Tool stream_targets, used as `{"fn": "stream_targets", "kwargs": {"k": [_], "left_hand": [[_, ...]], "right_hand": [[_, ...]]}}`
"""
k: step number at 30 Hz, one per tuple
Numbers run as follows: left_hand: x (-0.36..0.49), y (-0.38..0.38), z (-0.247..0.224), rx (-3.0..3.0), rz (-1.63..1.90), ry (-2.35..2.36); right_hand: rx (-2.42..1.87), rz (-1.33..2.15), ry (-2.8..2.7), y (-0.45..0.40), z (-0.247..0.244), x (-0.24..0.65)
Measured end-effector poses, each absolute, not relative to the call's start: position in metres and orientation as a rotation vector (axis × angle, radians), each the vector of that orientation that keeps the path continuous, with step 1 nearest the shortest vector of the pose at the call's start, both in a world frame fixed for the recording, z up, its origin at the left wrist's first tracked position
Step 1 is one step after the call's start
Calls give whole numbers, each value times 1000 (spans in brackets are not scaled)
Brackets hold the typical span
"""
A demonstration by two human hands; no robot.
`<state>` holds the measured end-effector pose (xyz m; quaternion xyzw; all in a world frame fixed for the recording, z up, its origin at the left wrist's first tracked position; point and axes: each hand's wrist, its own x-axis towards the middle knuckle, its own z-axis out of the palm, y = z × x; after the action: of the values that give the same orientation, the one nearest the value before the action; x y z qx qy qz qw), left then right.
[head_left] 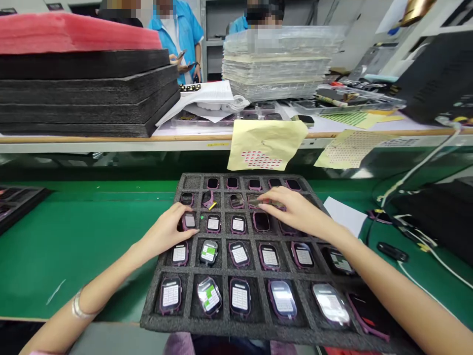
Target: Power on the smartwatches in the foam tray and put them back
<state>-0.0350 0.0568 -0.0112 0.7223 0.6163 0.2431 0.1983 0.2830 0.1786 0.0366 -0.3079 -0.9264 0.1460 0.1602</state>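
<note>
A black foam tray (221, 325) with many square compartments lies on the green mat, holding several purple-framed watch units, some with lit white screens. My left hand (173, 224) has its thumb and fingers around a watch unit (189, 220) at the tray's left edge, third row from the back. My right hand (286, 207) reaches over the second row with its fingertips closed on a small clear piece (254, 201), above a compartment. One unit (209, 198) in the second row is tilted, with a yellow strip on it.
A shelf (111, 144) behind the tray carries stacked foam (88, 93) and clear plastic trays (277, 64). Yellow sheets (266, 143) hang from its edge. Another tray (22, 202) is at left, cables (417, 172) at right. People in blue shirts stand beyond the shelf.
</note>
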Motion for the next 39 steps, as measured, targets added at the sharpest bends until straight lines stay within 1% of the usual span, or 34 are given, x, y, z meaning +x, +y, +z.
{"fn": "stream_targets", "kwargs": {"k": [5,8,11,14,18,22,26,31,36,39], "left_hand": [[-27,61,-4,2325,599,1750],[14,76,13,2466,551,1593],[70,96,22,2567,389,1429],[114,115,16,2491,325,1483],[132,128,5,2406,308,1453],[129,127,1,2336,283,1452],[132,123,0,2336,291,1537],[138,124,-3,2347,308,1523],[133,126,-7,2284,435,1443],[133,126,-9,2162,562,1441]], "right_hand": [[-935,496,-2684,183,26,320],[-997,442,-2688,177,19,327],[-1139,351,-2666,168,17,330],[-1241,325,-2634,159,13,334],[-1334,375,-2519,152,7,338],[-1354,536,-2399,152,5,336],[-1267,655,-2293,148,4,333],[-1188,846,-2080,142,3,333],[-997,1264,-1712,141,13,330],[-913,1422,-1458,142,25,327]]}}
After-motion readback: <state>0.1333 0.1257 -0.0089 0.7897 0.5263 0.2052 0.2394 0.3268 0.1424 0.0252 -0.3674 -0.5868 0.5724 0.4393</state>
